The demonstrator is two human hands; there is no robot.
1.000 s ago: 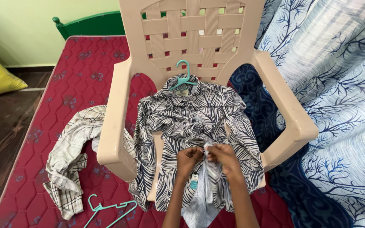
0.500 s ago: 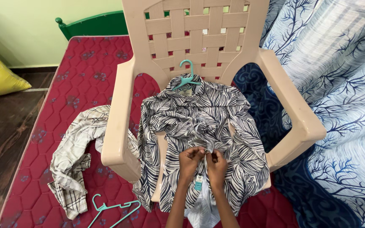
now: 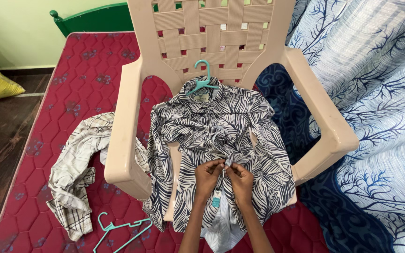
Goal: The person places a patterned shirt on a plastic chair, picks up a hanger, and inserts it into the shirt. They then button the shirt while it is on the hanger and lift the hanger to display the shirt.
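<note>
The zebra-striped shirt (image 3: 221,140), on a teal hanger (image 3: 203,80), lies spread over the beige plastic chair (image 3: 132,117) on the red mattress (image 3: 85,79), its front placket pinched by left hand (image 3: 208,174) and right hand (image 3: 241,180).

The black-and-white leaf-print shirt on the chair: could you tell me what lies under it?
Under the black-and-white leaf-print shirt lies the beige plastic chair; its seat is mostly covered. A teal hanger sits inside the collar, only its hook showing.

Red mattress (image 3: 85,79), chair (image 3: 127,117), checked shirt (image 3: 78,173), hanger (image 3: 118,229)
</note>
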